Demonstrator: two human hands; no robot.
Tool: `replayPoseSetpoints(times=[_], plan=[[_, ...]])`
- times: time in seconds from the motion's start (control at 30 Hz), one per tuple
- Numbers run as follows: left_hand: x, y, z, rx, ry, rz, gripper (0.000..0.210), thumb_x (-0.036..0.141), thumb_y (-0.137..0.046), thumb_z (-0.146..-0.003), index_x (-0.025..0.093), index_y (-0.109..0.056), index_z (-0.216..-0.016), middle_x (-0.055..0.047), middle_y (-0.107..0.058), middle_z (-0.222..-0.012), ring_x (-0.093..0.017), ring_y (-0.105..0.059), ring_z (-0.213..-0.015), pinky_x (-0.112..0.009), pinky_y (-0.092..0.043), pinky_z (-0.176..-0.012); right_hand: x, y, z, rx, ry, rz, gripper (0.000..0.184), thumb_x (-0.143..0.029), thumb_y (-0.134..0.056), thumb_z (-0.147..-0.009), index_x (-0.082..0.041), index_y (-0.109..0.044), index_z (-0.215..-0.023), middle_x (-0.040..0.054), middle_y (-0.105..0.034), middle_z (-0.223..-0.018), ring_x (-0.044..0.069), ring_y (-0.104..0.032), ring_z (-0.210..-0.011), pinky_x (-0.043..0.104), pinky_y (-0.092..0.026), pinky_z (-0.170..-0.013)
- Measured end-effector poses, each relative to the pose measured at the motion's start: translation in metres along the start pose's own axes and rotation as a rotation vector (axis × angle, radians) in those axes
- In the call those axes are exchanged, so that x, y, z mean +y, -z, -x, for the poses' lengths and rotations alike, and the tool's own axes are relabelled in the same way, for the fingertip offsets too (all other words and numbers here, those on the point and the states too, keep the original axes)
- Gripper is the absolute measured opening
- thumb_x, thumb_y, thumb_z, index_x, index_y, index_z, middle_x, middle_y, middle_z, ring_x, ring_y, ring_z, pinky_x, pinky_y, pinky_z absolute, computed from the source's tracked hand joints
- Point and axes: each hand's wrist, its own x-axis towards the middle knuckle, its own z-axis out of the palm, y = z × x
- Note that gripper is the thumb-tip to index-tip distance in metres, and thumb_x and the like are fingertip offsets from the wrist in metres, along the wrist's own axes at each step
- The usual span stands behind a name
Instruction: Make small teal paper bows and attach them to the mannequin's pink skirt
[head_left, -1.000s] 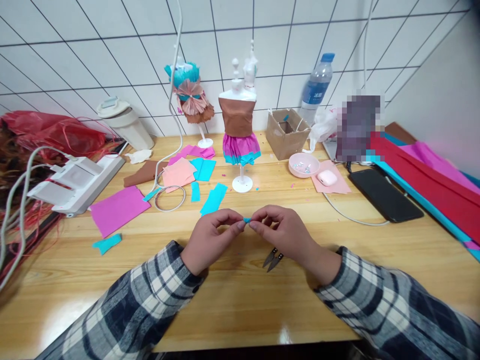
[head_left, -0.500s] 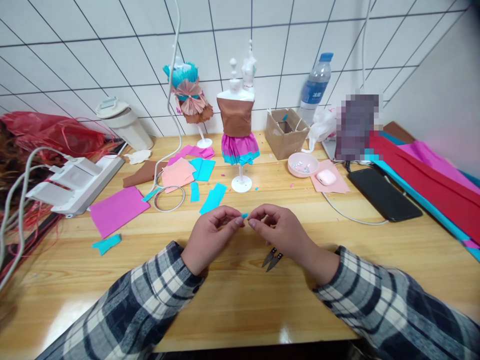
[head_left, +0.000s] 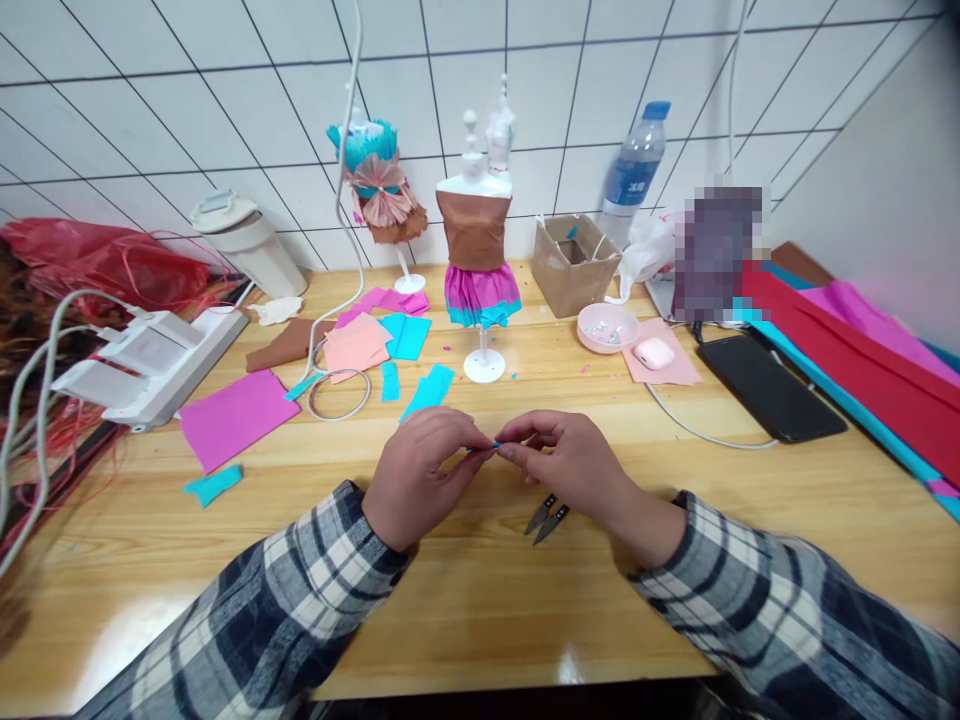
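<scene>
Between my two hands, a small piece of blue crepe paper (head_left: 496, 446) is pinched at the fingertips, mostly hidden by them. My left hand (head_left: 424, 470) grips one end with thumb and fingers. From the other side, my right hand (head_left: 562, 455) pinches it too, and the fingertips of both hands nearly touch. Thread snips (head_left: 550, 518) lie on the table just below my right hand, blades pointing toward me. Behind the hands stands a small white dress form (head_left: 473, 235) in a brown paper top and a pink skirt with a blue hem and bow.
Paper scraps, among them a pink sheet (head_left: 238, 420), lie to the left. A decorated second form (head_left: 382, 190) and a cardboard box (head_left: 574, 265) stand behind. On the right are a pink bowl of beads (head_left: 607, 328), a black phone (head_left: 769, 388) and a trailing white cable (head_left: 705, 437).
My left hand has turned over, its back now more upward, and its fingertips have come closer to the right ones. Less of the blue paper shows. The right hand has barely moved.
</scene>
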Motion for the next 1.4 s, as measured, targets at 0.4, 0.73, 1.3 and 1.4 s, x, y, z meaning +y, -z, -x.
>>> replayPoseSetpoints(times=[0.4, 0.73, 1.3, 1.4], plan=[[-0.002, 0.011, 0.0, -0.172, 0.024, -0.062, 0.042, 0.038, -0.069, -0.077, 0.022, -0.062, -0.115, -0.009, -0.066, -0.113, -0.028, -0.052, -0.116, -0.045, -0.038, -0.101, -0.002, 0.01, 0.004, 0.083, 0.368, 0.441, 0.006, -0.023, -0.065, -0.082, -0.023, -0.071, -0.082, 0.0014, -0.066, -0.08, 0.014, -0.058, -0.072, 0.027, -0.044, -0.065], [-0.001, 0.011, -0.003, -0.214, -0.077, -0.189, 0.009, 0.025, -0.06, -0.085, 0.026, -0.069, -0.087, -0.001, -0.073, -0.092, -0.022, -0.061, -0.101, -0.045, -0.03, -0.101, -0.001, 0.016, 0.001, -0.049, 0.364, 0.453, 0.007, -0.025, -0.064, -0.083, -0.021, -0.068, -0.088, 0.0005, -0.062, -0.082, 0.011, -0.054, -0.066, 0.025, -0.041, -0.061], [-0.002, 0.006, -0.002, -0.042, 0.565, 0.341, 0.014, 0.03, -0.064, -0.079, 0.017, -0.066, -0.075, -0.006, -0.07, -0.084, -0.02, -0.064, -0.084, -0.033, -0.048, -0.081, -0.008, 0.031, 0.001, -0.182, 0.09, 0.74, 0.011, -0.03, -0.046, -0.093, -0.022, -0.05, -0.088, 0.0011, -0.06, -0.07, 0.017, -0.053, -0.061, 0.027, -0.03, -0.055], [0.0, 0.003, -0.002, -0.034, 0.722, 0.564, 0.018, 0.034, -0.067, -0.077, 0.016, -0.065, -0.078, -0.006, -0.072, -0.082, -0.02, -0.066, -0.08, -0.031, -0.049, -0.076, -0.007, 0.023, 0.0, -0.067, 0.054, 0.609, 0.016, -0.037, -0.038, -0.096, -0.022, -0.043, -0.095, -0.0001, -0.059, -0.071, 0.017, -0.053, -0.06, 0.027, -0.031, -0.056]])
